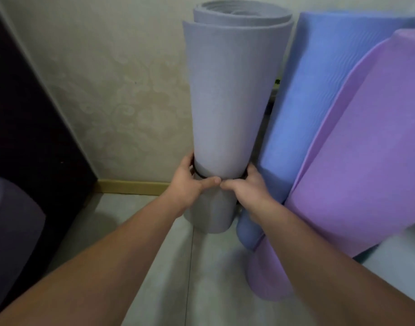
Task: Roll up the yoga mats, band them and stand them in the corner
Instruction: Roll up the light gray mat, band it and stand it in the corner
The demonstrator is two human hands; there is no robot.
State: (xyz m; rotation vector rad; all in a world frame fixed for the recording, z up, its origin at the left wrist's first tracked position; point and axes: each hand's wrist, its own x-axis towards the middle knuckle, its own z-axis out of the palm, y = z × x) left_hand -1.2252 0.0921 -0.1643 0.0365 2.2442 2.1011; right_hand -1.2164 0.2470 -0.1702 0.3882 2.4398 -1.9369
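- The grey mat (227,109) stands upright on the floor (215,267), rolled, in the far corner against the wall (112,90).
- A thin black band (198,174) circles the grey mat low down, where the roll narrows above its foot.
- The left hand (190,184) grips the roll at the band from the left, fingers curled round behind it, thumb lying across the front.
- The right hand (248,187) grips it from the right at the same height, fingers wrapped round the far side, thumb across the front.
- The two thumb tips meet, or nearly meet, at the front middle of the roll, just below the band.
- Both forearms reach in from the near edge and converge on the mat.
- Three rolled mats stand here: one grey, one blue (319,114), one purple (366,172).
- One band is visible; whether the blue and purple mats carry bands cannot be told.
- The blue mat stands just right of the grey one, touching or almost touching it near the right hand.
- The purple mat is nearer and further right, overlapping the front of the blue one.
- A dark panel (30,137) closes off the left side.
- A baseboard (131,187) runs along the foot of the wall.
- Bare floor lies open between the panel and the grey mat, and in the near middle under the arms.
- A dim purplish shape (11,231) sits at the near left; what it is cannot be told.
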